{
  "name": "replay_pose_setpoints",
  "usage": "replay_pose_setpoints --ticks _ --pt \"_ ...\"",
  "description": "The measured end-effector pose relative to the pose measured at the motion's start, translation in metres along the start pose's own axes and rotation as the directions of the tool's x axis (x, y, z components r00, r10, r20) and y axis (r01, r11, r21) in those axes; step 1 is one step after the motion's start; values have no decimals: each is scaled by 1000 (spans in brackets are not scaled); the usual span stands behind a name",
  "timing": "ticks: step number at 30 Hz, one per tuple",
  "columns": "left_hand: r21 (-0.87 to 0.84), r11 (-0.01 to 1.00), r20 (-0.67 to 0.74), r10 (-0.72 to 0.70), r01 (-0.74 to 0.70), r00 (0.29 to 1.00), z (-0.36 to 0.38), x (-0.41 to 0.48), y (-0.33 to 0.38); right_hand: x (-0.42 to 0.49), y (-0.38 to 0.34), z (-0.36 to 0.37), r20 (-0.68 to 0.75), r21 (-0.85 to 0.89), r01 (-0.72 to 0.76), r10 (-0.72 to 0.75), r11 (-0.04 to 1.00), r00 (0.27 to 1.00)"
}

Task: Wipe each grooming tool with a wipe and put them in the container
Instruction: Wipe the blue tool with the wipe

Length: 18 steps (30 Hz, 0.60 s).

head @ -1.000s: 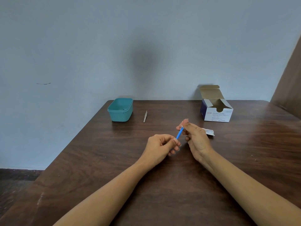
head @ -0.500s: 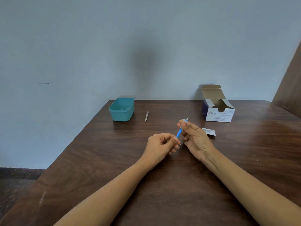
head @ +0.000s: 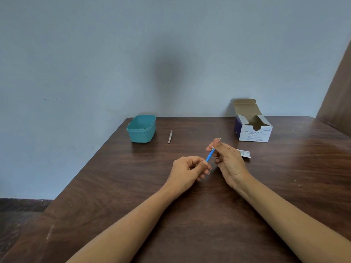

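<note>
Blue-handled tool (head: 209, 155) pinched at its lower end by left hand (head: 187, 170); right hand (head: 226, 159) closed around its upper end, wipe apparently hidden inside. Wiping under way. Next: carry it to teal container (head: 141, 128) far left.

I see soft, even light; a dim shadow on the wall (head: 167, 76), glare on the table (head: 313, 149) at right, and wide-angle bending at the edges.

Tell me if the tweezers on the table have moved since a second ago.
No. The tweezers lie in the same spot beside the teal container, same gap and angle.
</note>
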<state>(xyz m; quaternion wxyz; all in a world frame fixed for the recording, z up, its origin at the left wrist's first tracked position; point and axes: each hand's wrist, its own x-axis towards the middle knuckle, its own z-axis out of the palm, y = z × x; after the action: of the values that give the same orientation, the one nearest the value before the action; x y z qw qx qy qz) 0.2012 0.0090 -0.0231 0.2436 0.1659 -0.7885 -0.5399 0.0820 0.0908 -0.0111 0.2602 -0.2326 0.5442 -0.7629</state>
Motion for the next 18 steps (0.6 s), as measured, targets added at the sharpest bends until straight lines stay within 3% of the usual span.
replay_pose_setpoints --ticks 14,18 --pt "-30 999 -145 19 -24 989 -2 0 -1 5 -6 -5 194 64 -77 63 995 979" --pt "-16 1000 -134 23 -25 991 -2 0 -2 4 -5 -5 183 61 -64 52 996 982"
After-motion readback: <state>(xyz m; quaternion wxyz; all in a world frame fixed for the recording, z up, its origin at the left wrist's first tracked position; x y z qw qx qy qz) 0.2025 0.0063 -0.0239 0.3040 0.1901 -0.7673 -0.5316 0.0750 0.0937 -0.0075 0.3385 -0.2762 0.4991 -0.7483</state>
